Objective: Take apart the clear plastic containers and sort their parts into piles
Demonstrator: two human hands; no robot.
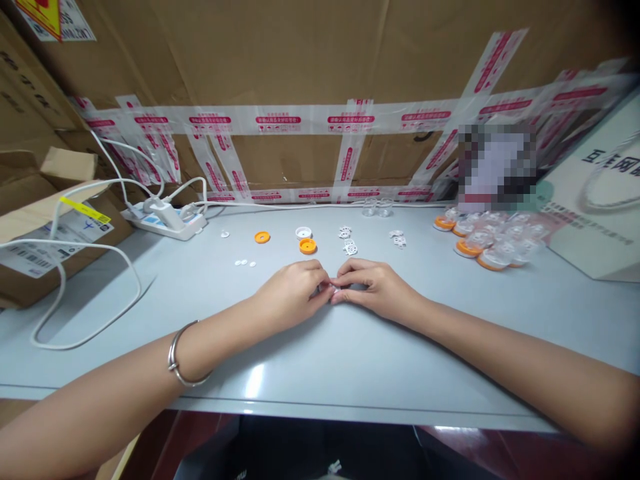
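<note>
My left hand [293, 290] and my right hand [373, 285] rest on the grey table [350, 360], fingertips meeting in a pinch over a tiny pale piece that I cannot make out. Both hands have curled, closed fingers. A silver bracelet [180, 360] circles my left wrist. Just beyond the hands lie an orange ring [307, 246], a white ring [303, 233], another orange ring [262, 237] and small white gear-like parts [349, 241]. Tiny white discs [245, 263] lie to the left.
A pile of clear round cases with orange bases [487, 239] sits at the right. A white power strip [167, 220] with cables lies at the back left, by cardboard boxes [45, 227]. A taped cardboard wall stands behind; a white paper bag [600, 200] stands far right.
</note>
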